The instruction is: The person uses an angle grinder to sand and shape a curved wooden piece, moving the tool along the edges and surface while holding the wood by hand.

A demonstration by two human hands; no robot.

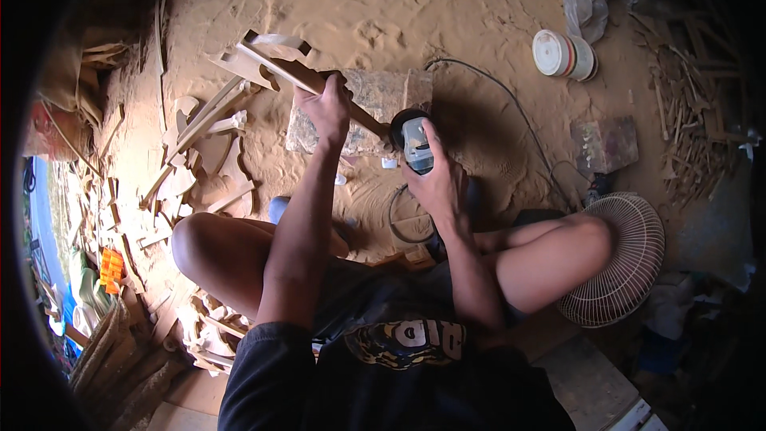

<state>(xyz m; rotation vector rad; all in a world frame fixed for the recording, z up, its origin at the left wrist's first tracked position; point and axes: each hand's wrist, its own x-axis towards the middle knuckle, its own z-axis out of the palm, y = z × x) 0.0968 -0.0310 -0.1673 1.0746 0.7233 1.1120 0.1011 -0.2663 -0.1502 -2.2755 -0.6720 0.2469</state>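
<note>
My left hand (325, 112) is closed round a long wooden piece (287, 70), which slants from the upper left down to the right over a low dusty block (379, 92). My right hand (441, 185) grips a power sander (416, 144) with a grey body and a round dark disc, its index finger stretched along the body. The disc sits at the lower right end of the wood; whether they touch I cannot tell. Curved wooden pieces (283, 42) lie beyond the wood's far end.
Sawdust covers the ground (335, 12). Cut wood scraps (215, 152) pile up at the left. A dark cord (511, 100) curves across the right side. A white bucket (558, 53) lies tipped at the upper right, a dusty box (605, 144) below it. A round fan guard (621, 263) stands beside my right knee.
</note>
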